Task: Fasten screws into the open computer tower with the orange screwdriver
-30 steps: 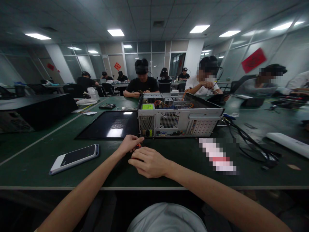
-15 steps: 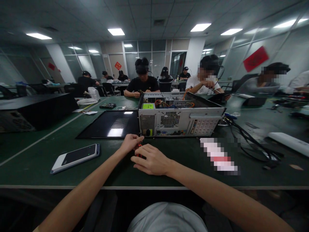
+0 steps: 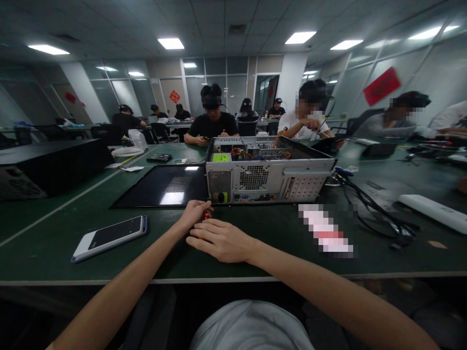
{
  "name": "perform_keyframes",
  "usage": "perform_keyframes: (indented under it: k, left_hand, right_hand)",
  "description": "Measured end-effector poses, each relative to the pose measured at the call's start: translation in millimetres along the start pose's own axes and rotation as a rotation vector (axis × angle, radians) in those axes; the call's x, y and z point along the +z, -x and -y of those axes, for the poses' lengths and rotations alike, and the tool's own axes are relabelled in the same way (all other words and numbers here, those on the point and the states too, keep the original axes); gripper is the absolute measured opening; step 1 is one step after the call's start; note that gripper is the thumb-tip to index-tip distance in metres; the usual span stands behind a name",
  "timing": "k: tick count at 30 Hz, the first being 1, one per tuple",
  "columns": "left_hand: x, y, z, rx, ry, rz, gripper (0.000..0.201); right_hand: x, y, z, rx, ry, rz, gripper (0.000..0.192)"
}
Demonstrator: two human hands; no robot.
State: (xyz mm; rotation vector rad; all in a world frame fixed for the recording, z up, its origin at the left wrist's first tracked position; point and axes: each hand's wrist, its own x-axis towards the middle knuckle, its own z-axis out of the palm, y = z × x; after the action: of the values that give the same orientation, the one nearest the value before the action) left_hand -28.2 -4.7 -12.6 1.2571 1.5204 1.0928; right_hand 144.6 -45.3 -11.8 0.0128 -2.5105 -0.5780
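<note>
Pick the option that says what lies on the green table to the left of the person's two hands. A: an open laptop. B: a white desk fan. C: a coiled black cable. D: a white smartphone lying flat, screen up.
D: the white smartphone lies flat with its dark screen up on the table, left of the left hand and right hand, which meet over a small red-orange item.

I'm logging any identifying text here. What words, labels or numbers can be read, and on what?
None can be read.
Red diamond sign on the far wall: characters blurred.
Red banner on the right wall: blurred.
Yellow-green sticker inside the open grey computer case: too small.
</note>
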Motion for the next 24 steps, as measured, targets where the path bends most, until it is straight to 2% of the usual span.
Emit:
perform_keyframes:
  k: [4, 10, 16, 24]
  left_hand:
    - [-1.2, -3, 0, 0.011, -0.009, 0.001, 0.032]
    - [-3.3, 0, 3, 0.062, -0.102, 0.007, 0.044]
    - [-2.1, 9, -6, 0.106, -0.141, -0.051, 0.045]
    - [-1.5, 8, -2, -0.003, 0.049, -0.002, 0.036]
  right_hand:
    - [0, 0, 0, -0.002, -0.046, 0.006, 0.035]
    - [0, -2, 2, 0.187, -0.052, -0.129, 0.023]
    - [-2, -3, 0, 0.086, -0.05, -0.071, 0.023]
    - [-2, 0, 0, 0.085, -0.078, -0.067, 0.021]
